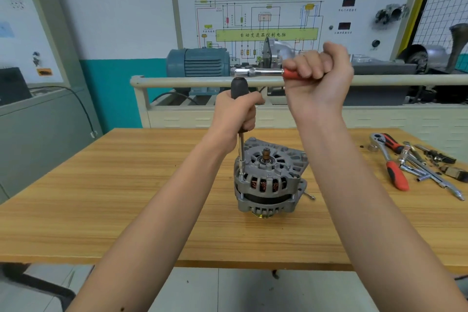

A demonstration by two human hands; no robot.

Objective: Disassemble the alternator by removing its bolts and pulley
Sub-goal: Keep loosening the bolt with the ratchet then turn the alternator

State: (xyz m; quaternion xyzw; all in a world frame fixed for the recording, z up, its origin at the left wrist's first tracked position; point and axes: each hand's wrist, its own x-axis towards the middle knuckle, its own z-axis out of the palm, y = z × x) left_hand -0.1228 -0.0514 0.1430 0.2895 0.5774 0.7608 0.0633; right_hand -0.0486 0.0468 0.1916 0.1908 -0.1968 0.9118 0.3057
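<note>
A grey alternator (269, 182) stands on the wooden table (101, 185), pulley (263, 215) down, copper windings showing through its slots. A driver (241, 154) with a black handle and a long steel shaft stands upright on a bolt at the housing's left edge. My left hand (239, 114) grips that black handle. On top of the handle sits the chrome head of a ratchet (255, 72), lying level to the right. My right hand (316, 71) grips the ratchet's red handle.
At the table's right end lie a second red-handled ratchet (390, 162), chrome extension bars (428, 172) and small dark parts (453, 172). A small loose bolt (310, 195) lies just right of the alternator. Behind the table stands a beige rail (177, 81) and a blue motor (200, 62).
</note>
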